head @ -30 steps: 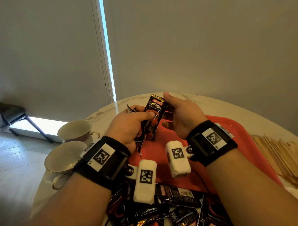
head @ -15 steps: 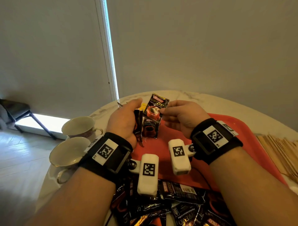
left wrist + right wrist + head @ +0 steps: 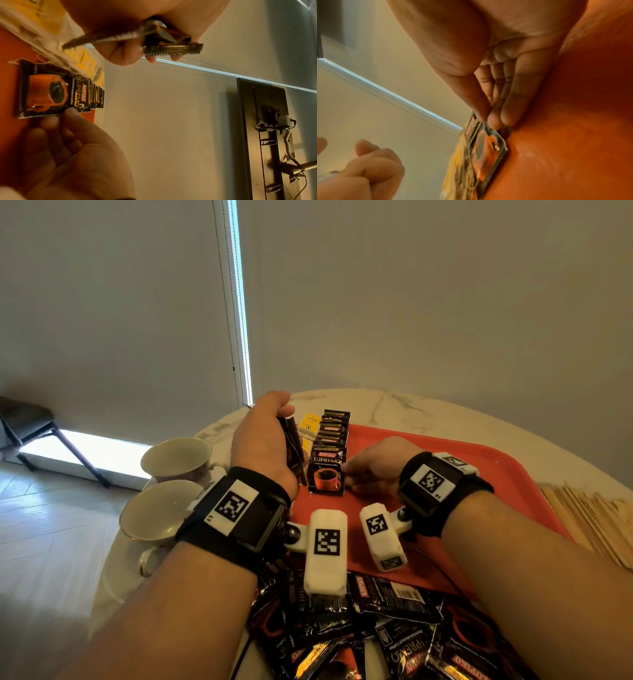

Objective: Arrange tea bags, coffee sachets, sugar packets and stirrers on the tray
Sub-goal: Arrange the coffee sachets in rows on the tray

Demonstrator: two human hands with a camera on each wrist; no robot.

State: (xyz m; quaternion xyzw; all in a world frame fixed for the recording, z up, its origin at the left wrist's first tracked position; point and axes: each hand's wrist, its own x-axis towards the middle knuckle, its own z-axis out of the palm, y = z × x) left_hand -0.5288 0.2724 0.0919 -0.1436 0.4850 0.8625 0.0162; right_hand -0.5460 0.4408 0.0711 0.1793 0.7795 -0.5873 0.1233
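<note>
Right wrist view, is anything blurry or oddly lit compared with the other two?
Right wrist view: soft and orange-tinted, the coffee sachet print smeared. Left wrist view: warm cast, sachet lettering sharp, tea bags blurred. Head view: bright window strip, edges bent by the wide lens.

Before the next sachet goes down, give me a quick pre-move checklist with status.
1. Front coffee sachet lying on the red tray, overlapping the row behind it: ok.
2. Right hand released from that sachet: not ok, its fingers pinch the sachet's edge.
3. Left hand has stock for the next placement: ok, it grips a stack of sachets.
4. Free tray space in front of the row: ok, bare red surface shows there.
5. Tea bags clear of the sachet row: cannot tell, they lie right beside it.
</note>
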